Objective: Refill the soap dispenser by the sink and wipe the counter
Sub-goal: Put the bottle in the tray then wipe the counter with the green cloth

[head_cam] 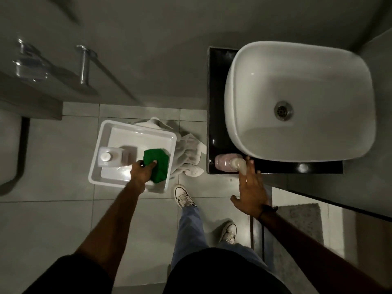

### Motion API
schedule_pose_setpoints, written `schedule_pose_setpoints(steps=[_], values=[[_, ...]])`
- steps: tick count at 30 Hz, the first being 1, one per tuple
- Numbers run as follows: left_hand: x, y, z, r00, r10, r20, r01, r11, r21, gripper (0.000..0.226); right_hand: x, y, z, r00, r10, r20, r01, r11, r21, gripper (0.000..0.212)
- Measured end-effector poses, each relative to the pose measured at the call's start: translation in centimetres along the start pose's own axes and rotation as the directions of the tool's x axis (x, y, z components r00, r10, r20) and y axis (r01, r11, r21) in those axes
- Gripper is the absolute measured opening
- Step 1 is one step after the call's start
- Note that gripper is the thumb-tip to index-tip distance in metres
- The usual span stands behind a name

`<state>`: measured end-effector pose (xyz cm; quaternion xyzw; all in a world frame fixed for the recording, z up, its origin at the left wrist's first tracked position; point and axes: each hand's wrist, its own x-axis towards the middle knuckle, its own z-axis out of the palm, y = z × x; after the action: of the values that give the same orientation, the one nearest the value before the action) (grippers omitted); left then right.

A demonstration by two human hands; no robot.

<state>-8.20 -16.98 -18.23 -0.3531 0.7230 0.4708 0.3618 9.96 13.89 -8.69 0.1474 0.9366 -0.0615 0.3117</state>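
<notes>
A pink soap dispenser (226,163) with a pale pump head stands on the black counter (214,115), at the near left corner beside the white basin (297,100). My right hand (251,188) is spread open with its fingertips at the pump head. On the floor to the left sits a white plastic tub (101,149) holding a white refill bottle (112,157) and a green cloth (158,164). My left hand (142,171) reaches into the tub and grips the green cloth.
A crumpled white towel (188,153) lies on the tiled floor between tub and counter. A door with a metal handle (83,64) is at the upper left. My feet (183,196) stand just below the tub. A grey mat (301,219) lies at the right.
</notes>
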Motion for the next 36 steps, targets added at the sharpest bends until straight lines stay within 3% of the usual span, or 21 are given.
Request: schedule_pose_setpoints(steps=[2, 4, 7, 9, 11, 13, 15, 18, 20, 21, 23, 25, 26, 28, 29, 30, 33, 36], values=[[-2.0, -0.8, -0.5, 0.999, 0.012, 0.048, -0.009, 0.998, -0.056, 0.047, -0.3, -0.2, -0.5, 1.0, 0.007, -0.02, -0.005, 0.998, 0.066, 0.111], [-4.8, -1.9, -0.7, 0.992, 0.028, 0.122, -0.014, 0.994, -0.109, 0.043, -1.5, -0.6, -1.1, 0.989, 0.072, -0.129, -0.035, 0.963, 0.267, 0.099], [-9.8, -2.9, 0.1, 0.966, 0.047, 0.256, 0.002, 0.982, -0.187, 0.039, -2.9, -1.6, -0.9, 0.972, 0.157, -0.172, -0.032, 0.822, 0.568, 0.08], [-12.9, -3.4, 1.6, 0.94, 0.052, 0.336, 0.022, 0.977, -0.213, 0.037, -3.3, -2.3, -1.0, 0.99, 0.141, 0.012, -0.099, 0.626, 0.774, 0.07], [-15.9, -3.8, 3.9, 0.908, 0.058, 0.415, 0.048, 0.97, -0.24, 0.033, -3.6, -2.3, -1.4, 0.979, 0.035, 0.201, -0.201, 0.333, 0.921, 0.06], [-18.8, -4.1, 6.6, 0.884, 0.066, 0.463, 0.047, 0.972, -0.228, 0.029, -4.1, -1.6, -1.6, 0.949, -0.143, 0.281, -0.269, 0.101, 0.958, 0.05], [-21.3, -4.6, 9.3, 0.87, 0.069, 0.489, 0.009, 0.988, -0.155, 0.027, -5.1, 0.0, -1.6, 0.921, -0.232, 0.314, -0.335, -0.057, 0.94, 0.04], [-23.8, -4.6, 13.0, 0.895, 0.087, 0.437, -0.127, 0.99, 0.064, 0.025, -6.8, 4.3, -1.0, 0.932, -0.142, 0.333, -0.353, -0.16, 0.922, 0.035], [-24.3, -4.0, 15.2, 0.944, 0.213, 0.251, -0.272, 0.935, 0.229, 0.039, -7.6, 8.3, -0.8, 0.944, -0.069, 0.323, -0.331, -0.195, 0.923, 0.03], [-24.5, -3.5, 16.2, 0.934, 0.332, 0.133, -0.357, 0.887, 0.292, 0.05, -8.0, 10.7, -0.9, 0.951, -0.017, 0.31, -0.307, -0.198, 0.931, 0.026], [-24.4, -2.0, 17.6, 0.825, 0.565, -0.021, -0.529, 0.784, 0.324, 0.065, -8.4, 15.7, -1.5, 0.949, 0.157, 0.274, -0.249, -0.159, 0.955, 0.023], [-24.2, -0.4, 18.4, 0.7, 0.713, -0.039, -0.671, 0.675, 0.308, 0.073, -8.8, 20.9, -2.6, 0.906, 0.388, 0.166, -0.158, -0.054, 0.986, 0.024], [-24.1, 0.5, 18.7, 0.639, 0.769, -0.017, -0.725, 0.61, 0.321, 0.077, -8.8, 23.4, -3.1, 0.858, 0.511, 0.051, -0.104, 0.077, 0.992, 0.024], [-23.9, 1.9, 18.9, 0.55, 0.835, 0.036, -0.785, 0.501, 0.366, 0.08, -8.5, 27.9, -4.2, 0.732, 0.626, -0.269, -0.107, 0.496, 0.862, 0.026], [-23.7, 2.2, 19.0, 0.531, 0.846, 0.044, -0.789, 0.475, 0.389, 0.075, -8.1, 29.6, -4.5, 0.693, 0.6, -0.4, -0.126, 0.647, 0.752, 0.03], [-23.4, 2.3, 19.1, 0.529, 0.848, 0.033, -0.781, 0.472, 0.41, 0.068, -7.2, 30.8, -4.7, 0.697, 0.546, -0.465, -0.126, 0.732, 0.67, 0.036], [-21.9, 2.0, 19.2, 0.592, 0.805, -0.04, -0.703, 0.54, 0.462, 0.055, -3.7, 32.1, -4.7, 0.793, 0.389, -0.47, -0.102, 0.844, 0.526, 0.039], [-20.8, 1.6, 19.4, 0.613, 0.789, -0.05, -0.678, 0.557, 0.48, 0.051, -1.1, 31.6, -4.0, 0.826, 0.351, -0.441, -0.174, 0.903, 0.393, 0.034]])
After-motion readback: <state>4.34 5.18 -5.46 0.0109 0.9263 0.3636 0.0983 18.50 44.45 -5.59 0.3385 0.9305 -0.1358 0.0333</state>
